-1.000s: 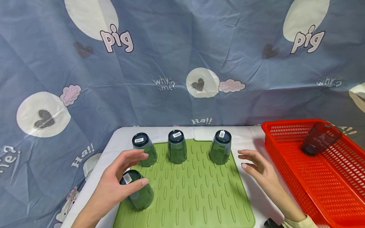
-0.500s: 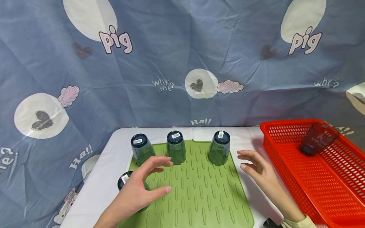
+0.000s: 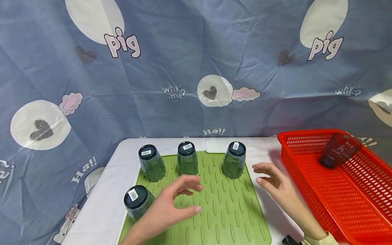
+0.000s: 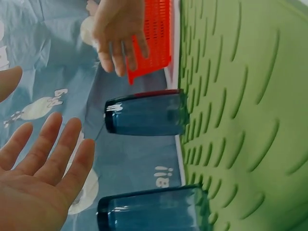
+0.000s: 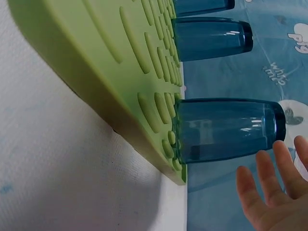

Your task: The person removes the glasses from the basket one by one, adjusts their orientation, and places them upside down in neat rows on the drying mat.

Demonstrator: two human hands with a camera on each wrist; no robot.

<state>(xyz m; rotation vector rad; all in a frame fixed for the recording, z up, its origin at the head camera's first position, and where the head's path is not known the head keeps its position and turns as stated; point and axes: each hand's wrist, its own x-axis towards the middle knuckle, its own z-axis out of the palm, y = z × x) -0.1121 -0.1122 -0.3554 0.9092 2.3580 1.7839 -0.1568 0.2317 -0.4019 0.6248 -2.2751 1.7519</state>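
Observation:
Several blue-tinted glasses stand upside down on a green ridged mat. Three are along its back: a left glass, a middle glass and a right glass. A front-left glass is partly covered by my left hand. That hand hovers over the mat, thumb and fingers spread apart, holding nothing. My right hand hovers between the right glass and the red basket, its fingers loosely bent around nothing. In the right wrist view its fingers appear near that glass's base.
Inside the basket, at its back, a tinted glass leans with its mouth upward to the right. A white cloth covers the table. Behind it hangs a blue printed curtain. A black object sits by the right wrist.
My left hand has moved right, away from the front-left glass and over the mat, empty throughout. The right hand has barely moved. The head view has shifted slightly.

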